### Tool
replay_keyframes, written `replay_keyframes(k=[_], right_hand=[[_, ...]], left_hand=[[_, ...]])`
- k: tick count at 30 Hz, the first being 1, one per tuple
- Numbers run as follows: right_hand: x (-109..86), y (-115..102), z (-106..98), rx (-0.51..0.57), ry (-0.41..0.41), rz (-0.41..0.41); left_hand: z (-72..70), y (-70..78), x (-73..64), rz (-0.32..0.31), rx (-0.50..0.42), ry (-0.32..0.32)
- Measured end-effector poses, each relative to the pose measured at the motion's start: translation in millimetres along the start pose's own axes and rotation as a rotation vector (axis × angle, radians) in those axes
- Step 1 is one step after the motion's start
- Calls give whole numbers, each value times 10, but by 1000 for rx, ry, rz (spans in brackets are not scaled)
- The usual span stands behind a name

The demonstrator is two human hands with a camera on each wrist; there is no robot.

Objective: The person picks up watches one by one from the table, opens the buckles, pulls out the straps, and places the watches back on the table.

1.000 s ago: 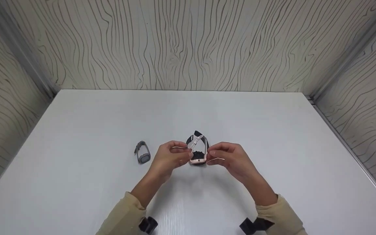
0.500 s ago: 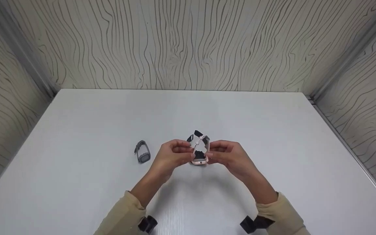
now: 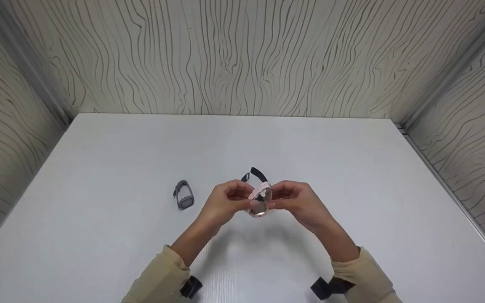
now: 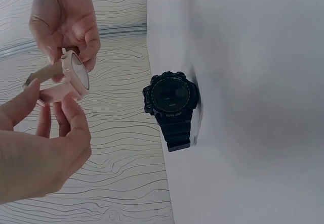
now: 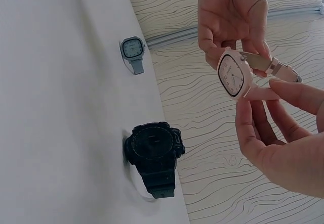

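Pink watch is held in the air between two hands, above the white table, about midway between the left and right of the scene. The left hand grips it from the left, thumb and fingers curled in to pinch it. The right hand grips it from the right in a like way, its thumb on the near side and its fingers bent behind. The right wrist view shows a pale, rounded-square dial inside a dark ring, a small crown on the case, and a light strap, its buckle end reaching out beside the fingers.

Just beyond the hands, a bulky black watch rests on the table. From the head view the hands and the pink watch hide most of it, and parts of its strap show past them on the far side; both wrist views show its round, dark dial, with lettering too small to read surely. To the left, well apart from the left hand, a gray watch sits on the table, its strap looped toward the far side and its squarish face toward the near side.

Beige sleeves cover both forearms at the near edge, and a wood-grain patterned wall stands behind the table on the far side
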State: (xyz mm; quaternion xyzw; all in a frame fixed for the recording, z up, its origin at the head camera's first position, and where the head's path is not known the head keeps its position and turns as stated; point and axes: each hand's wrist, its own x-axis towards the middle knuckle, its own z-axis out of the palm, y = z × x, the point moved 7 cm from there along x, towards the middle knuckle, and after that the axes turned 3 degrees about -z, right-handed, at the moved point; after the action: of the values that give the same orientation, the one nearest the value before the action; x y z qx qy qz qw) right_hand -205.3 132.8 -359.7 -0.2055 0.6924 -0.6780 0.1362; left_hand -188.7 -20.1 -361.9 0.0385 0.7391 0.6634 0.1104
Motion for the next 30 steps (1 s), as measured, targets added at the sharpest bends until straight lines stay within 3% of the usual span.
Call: replay_keyframes(k=[5, 12, 22, 27, 30], right_hand=[[3, -11, 11, -74, -21, 2], [3, -116, 58, -47, -61, -37], [5, -169, 71, -89, -65, -76], [-14, -209, 109, -82, -114, -92], [-23, -259, 126, -134, -137, -113]], left_hand=[[4, -5, -5, 14, 35, 11], [-1, 33, -21, 32, 85, 21], [24, 76, -38, 80, 87, -20], [35, 126, -60, 122, 113, -41], [42, 171, -81, 130, 133, -52]])
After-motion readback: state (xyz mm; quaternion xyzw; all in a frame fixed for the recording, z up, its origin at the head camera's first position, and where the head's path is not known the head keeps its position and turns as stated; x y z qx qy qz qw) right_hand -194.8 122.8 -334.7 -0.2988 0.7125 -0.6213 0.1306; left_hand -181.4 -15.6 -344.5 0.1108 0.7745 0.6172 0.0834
